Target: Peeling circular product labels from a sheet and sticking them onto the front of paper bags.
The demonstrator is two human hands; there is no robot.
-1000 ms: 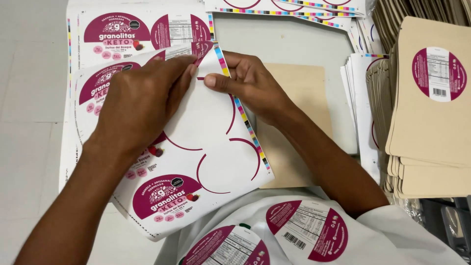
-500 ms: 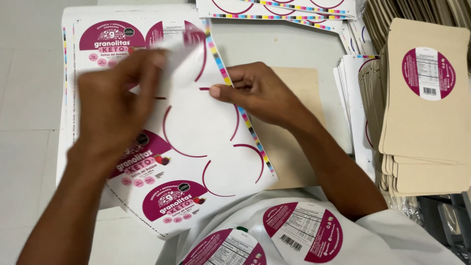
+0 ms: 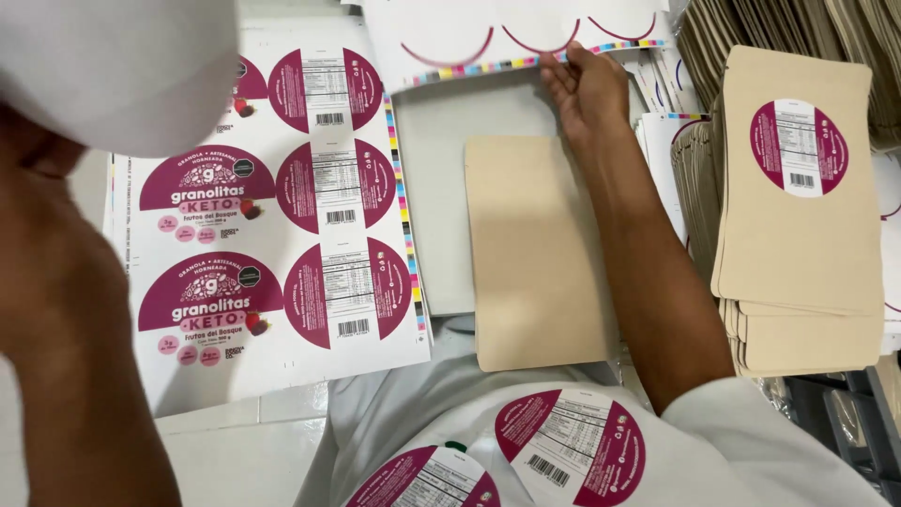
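Note:
My left hand (image 3: 38, 160) is raised close to the camera at the left and holds up a white rounded peeled sticker (image 3: 113, 66), seen from its blank back; the fingers are hidden behind it. My right hand (image 3: 587, 89) reaches to the far side, fingers pinching the edge of an empty white backing sheet (image 3: 488, 33) with magenta cut outlines. Between my arms lies a full sticker sheet (image 3: 272, 235) of magenta and white labels. A plain tan pouch (image 3: 535, 253) lies flat beside it, under my right forearm.
A stack of tan pouches (image 3: 798, 216), the top one bearing a round magenta label, stands at the right. More pouches (image 3: 798, 28) fan out at the far right. Two round labels (image 3: 572, 451) stick to the white cloth over my lap. The grey table (image 3: 436, 188) shows between sheet and pouch.
My left hand peeled a sticker off and lifted it toward the camera. My right hand carried the emptied backing sheet away to the far side, uncovering the full sheet and the tan pouch.

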